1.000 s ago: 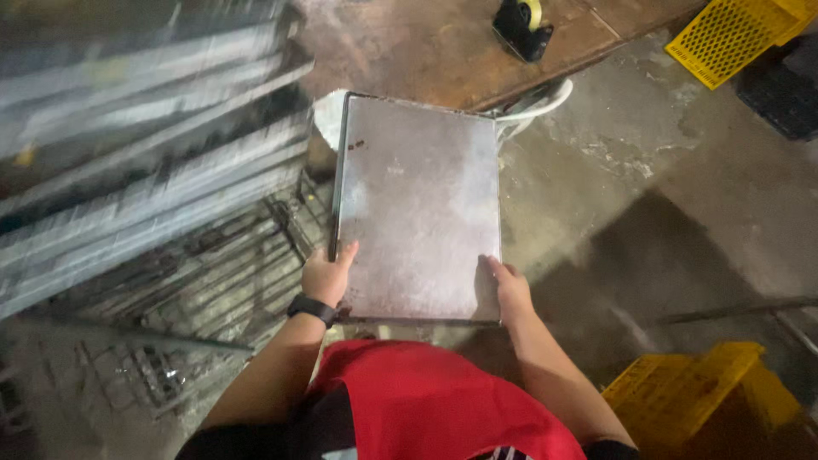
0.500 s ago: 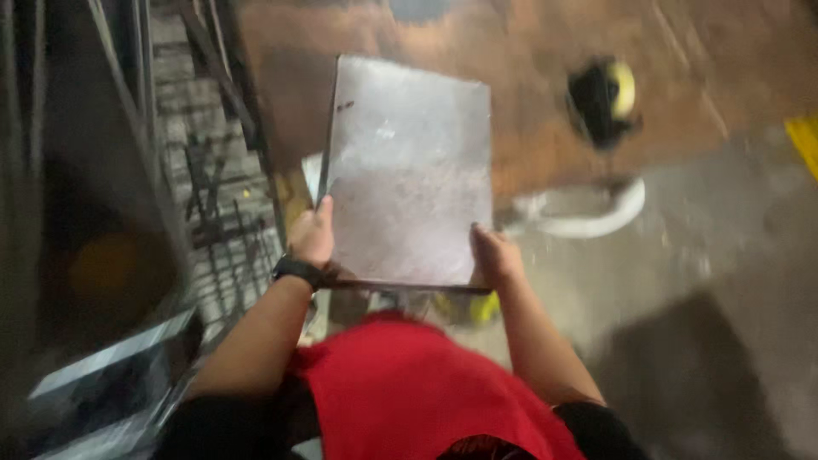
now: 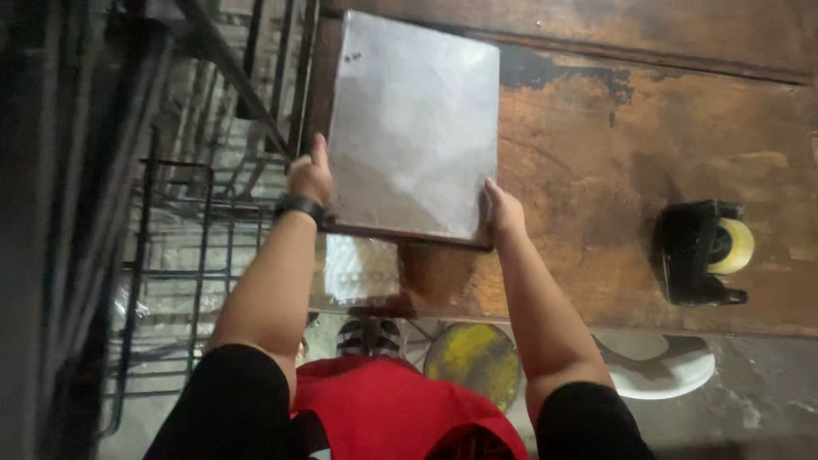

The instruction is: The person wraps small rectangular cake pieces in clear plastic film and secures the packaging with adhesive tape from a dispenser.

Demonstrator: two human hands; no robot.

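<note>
A flat square grey metal sheet (image 3: 413, 123) is held out in front of me over the left end of a worn brown wooden table (image 3: 648, 153). My left hand (image 3: 308, 177), with a black watch on its wrist, grips the sheet's near left edge. My right hand (image 3: 503, 211) grips its near right corner. The sheet's near edge hangs a little above the tabletop and casts a shadow on it.
A black tape dispenser (image 3: 703, 251) with a yellowish roll stands on the table to the right. A dark metal wire rack (image 3: 196, 196) fills the left side. Below the table edge are a white plastic stool (image 3: 669, 366) and a yellow round object (image 3: 473, 359) on the concrete floor.
I have turned from the rack toward the table and carried the sheet forward. It now hangs over the tabletop instead of over the floor; both hands keep their grip.
</note>
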